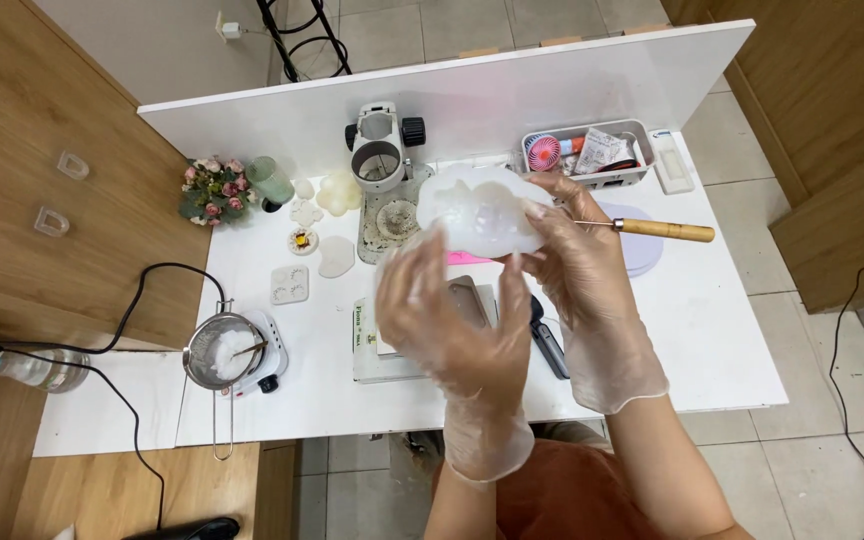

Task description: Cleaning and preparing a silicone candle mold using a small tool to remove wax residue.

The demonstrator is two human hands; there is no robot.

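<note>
I hold a white translucent silicone mould (482,210) up above the white table (712,330), in front of me. My right hand (577,250), in a thin clear glove, grips its right side with fingers curled around the edge, and the same hand also pinches a thin metal pick with a wooden handle (667,231), which sticks out to the right. My left hand (442,310), also gloved, is open with the fingers spread, the fingertips touching the lower left edge of the mould; I cannot tell how firmly they press.

Under my hands lies a small digital scale (392,345), and to the left a metal strainer pot (224,352) sits on a small white heater (270,362). Behind the mould stands a stereo microscope (382,145), with finished white wax shapes (327,225) just beside it and a small flower bunch (214,190) further left.

I think the risk is in my right hand: it does two jobs at once. If the grip loosens, the mould may drop on the scale, or the pick's point may scratch the soft silicone or pierce my glove. The gloves look slippery too.
</note>
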